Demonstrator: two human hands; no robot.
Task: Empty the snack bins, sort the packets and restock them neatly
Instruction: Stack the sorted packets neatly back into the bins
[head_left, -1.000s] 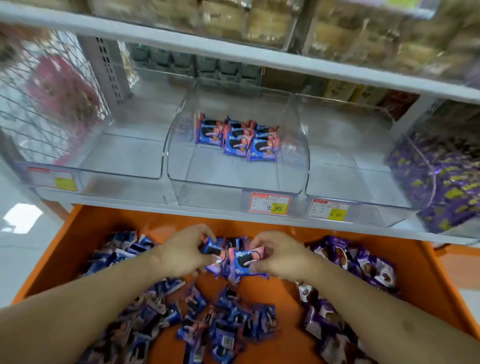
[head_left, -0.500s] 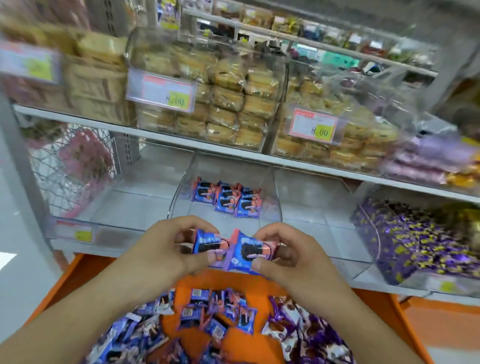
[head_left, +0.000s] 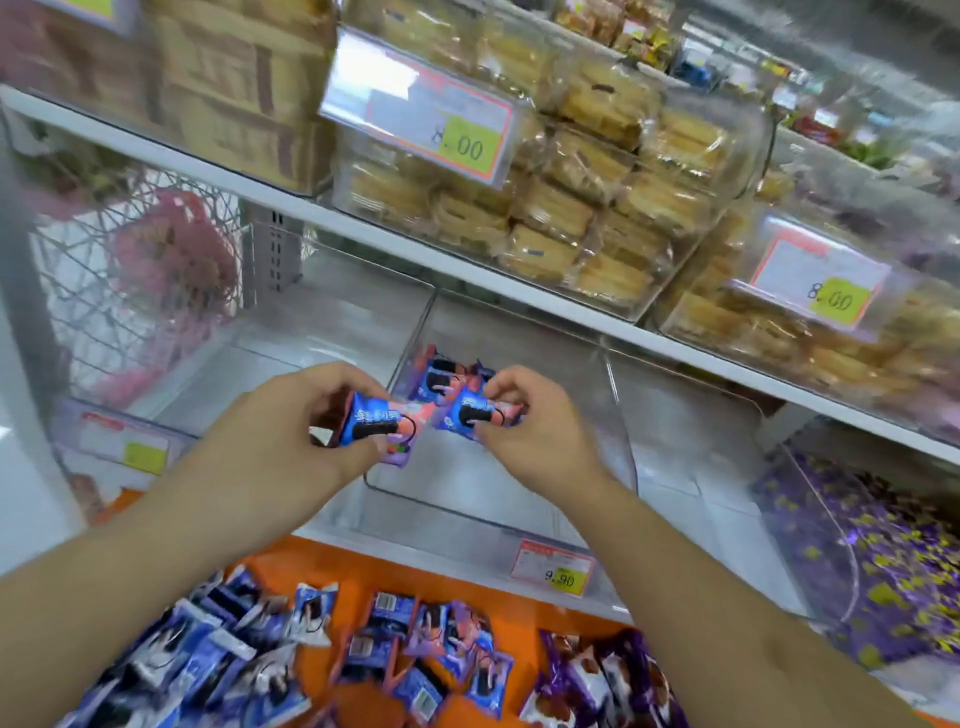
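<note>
My left hand (head_left: 291, 431) grips a small stack of blue-and-pink snack packets (head_left: 379, 423) over the front of the middle clear bin (head_left: 467, 499). My right hand (head_left: 535, 431) pinches another blue-and-pink packet (head_left: 470, 413) just to the right of it, above the same bin. More of the same packets (head_left: 439, 376) stand in a row at the back of that bin, partly hidden by my hands. Loose blue packets (head_left: 218, 665) and purple-brown packets (head_left: 587, 680) lie on the orange tray (head_left: 363, 577) below the shelf.
The clear bin (head_left: 291, 338) left of the middle one holds nothing. A bin of purple wrapped sweets (head_left: 883, 551) stands at the right. The shelf above carries bins of pale cakes (head_left: 561, 208) with price tags. A wire rack (head_left: 130, 291) with pink items stands at the left.
Both hands rose from the orange tray with packets and moved forward over the middle bin. They have drawn slightly apart, and the view has tilted up toward the shelves.
</note>
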